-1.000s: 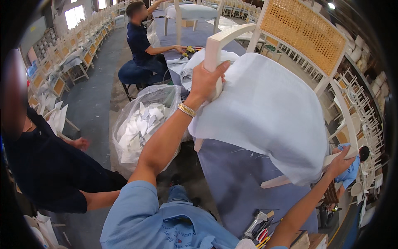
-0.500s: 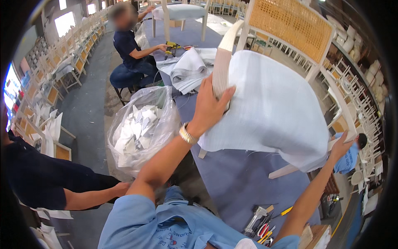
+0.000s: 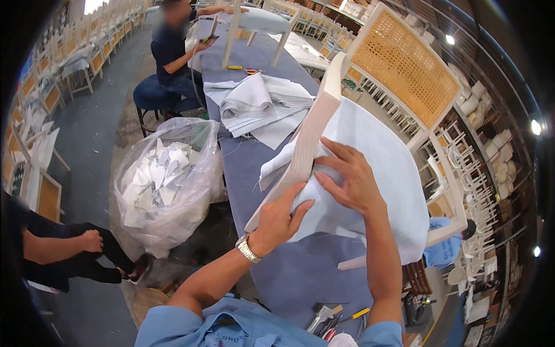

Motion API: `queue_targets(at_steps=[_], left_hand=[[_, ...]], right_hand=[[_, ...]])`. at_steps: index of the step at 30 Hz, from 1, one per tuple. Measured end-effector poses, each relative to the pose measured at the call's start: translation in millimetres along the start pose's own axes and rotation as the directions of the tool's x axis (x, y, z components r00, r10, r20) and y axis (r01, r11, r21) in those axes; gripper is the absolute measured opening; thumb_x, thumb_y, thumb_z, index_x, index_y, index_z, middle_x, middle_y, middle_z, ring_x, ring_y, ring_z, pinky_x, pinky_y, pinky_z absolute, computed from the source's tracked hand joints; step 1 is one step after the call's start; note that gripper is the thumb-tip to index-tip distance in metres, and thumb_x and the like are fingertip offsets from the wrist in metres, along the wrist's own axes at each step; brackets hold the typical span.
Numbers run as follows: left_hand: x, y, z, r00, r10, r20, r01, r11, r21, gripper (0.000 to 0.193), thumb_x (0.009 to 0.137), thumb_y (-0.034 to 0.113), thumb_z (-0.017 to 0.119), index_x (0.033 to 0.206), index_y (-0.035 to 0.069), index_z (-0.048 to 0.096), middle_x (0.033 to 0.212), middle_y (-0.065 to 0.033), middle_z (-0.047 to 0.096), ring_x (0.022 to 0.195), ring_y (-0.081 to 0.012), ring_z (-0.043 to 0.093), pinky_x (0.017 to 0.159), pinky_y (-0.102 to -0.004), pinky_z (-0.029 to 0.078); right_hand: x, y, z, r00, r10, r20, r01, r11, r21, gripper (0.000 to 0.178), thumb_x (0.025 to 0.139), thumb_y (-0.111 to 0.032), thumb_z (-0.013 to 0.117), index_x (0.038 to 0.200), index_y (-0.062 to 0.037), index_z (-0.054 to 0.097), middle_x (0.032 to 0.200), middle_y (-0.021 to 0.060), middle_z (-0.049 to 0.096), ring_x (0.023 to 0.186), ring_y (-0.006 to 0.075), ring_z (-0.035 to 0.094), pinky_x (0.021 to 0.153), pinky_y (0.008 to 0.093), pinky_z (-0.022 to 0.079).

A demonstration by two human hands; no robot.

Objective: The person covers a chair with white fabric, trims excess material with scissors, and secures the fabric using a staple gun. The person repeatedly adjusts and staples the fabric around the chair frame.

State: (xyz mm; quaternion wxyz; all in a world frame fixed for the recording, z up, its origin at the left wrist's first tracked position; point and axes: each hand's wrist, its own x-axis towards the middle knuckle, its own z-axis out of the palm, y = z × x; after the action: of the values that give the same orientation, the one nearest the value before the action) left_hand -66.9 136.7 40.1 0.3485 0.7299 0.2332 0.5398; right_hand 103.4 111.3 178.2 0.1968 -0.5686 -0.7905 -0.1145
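Observation:
A white wooden chair (image 3: 416, 144) with a woven cane back lies on its side on the blue-covered workbench (image 3: 300, 277). Pale blue-white fabric (image 3: 381, 179) is draped over its seat. My left hand (image 3: 280, 217), with a metal watch on the wrist, grips the chair's front rail and the fabric edge from below. My right hand (image 3: 347, 179) lies flat on the fabric right beside that rail, fingers spread and pressing the cloth toward my left hand.
A stack of folded fabric pieces (image 3: 260, 107) lies further along the bench. A clear plastic bag of fabric scraps (image 3: 165, 185) stands left of the bench. A seated person (image 3: 173, 58) works at the far end; another person's arm (image 3: 63, 246) shows at left. Hand tools (image 3: 332, 318) lie near me.
My right hand left the chair's far right side and came onto the fabric next to my left hand. The chair has tilted and the view has closed in.

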Motion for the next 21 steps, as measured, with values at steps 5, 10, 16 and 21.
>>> queue_targets(at_steps=[5,10,16,21], left_hand=[[-15,-25,14,1.000,-0.013,-0.022,0.008,0.980,-0.201,0.040,0.097,0.024,0.066,0.130,0.003,0.060,0.097,-0.0178,0.072,0.074,-0.0272,0.071,0.067,-0.0338,0.053],[-19,-38,12,0.998,-0.053,-0.039,0.043,0.974,-0.222,0.033,0.097,0.021,0.066,0.124,0.002,0.062,0.093,-0.0184,0.071,0.076,-0.0256,0.071,0.068,-0.0340,0.054],[-16,-79,20,0.959,0.282,0.006,-0.279,0.947,0.159,0.024,0.095,0.017,0.069,0.111,0.001,0.061,0.068,-0.0148,0.062,0.048,-0.0311,0.054,0.047,-0.0407,0.042],[-14,-147,-11,0.981,0.115,0.155,-0.071,0.961,-0.266,0.028,0.101,0.018,0.057,0.115,-0.005,0.060,0.084,-0.0141,0.069,0.065,-0.0192,0.060,0.055,-0.0331,0.047]], right_hand=[[3,-8,13,0.997,0.022,0.070,-0.014,0.992,-0.123,0.023,0.084,-0.029,0.072,0.100,-0.0128,0.072,0.142,0.0085,0.058,0.132,0.0309,0.052,0.110,0.0557,0.036],[7,-7,32,0.997,0.011,0.079,0.008,0.972,-0.235,0.020,0.083,-0.029,0.071,0.095,-0.0135,0.071,0.142,0.0081,0.057,0.134,0.0293,0.050,0.110,0.0596,0.034],[-26,-1,29,0.988,0.112,-0.106,-0.134,0.964,-0.230,0.024,0.082,-0.031,0.071,0.101,-0.0161,0.070,0.139,0.0080,0.059,0.133,0.0275,0.051,0.108,0.0574,0.035],[-80,-70,89,0.735,0.261,-0.626,-0.203,0.965,0.165,0.029,0.081,-0.023,0.074,0.107,-0.0134,0.069,0.130,0.0094,0.063,0.124,0.0274,0.057,0.106,0.0514,0.041]])
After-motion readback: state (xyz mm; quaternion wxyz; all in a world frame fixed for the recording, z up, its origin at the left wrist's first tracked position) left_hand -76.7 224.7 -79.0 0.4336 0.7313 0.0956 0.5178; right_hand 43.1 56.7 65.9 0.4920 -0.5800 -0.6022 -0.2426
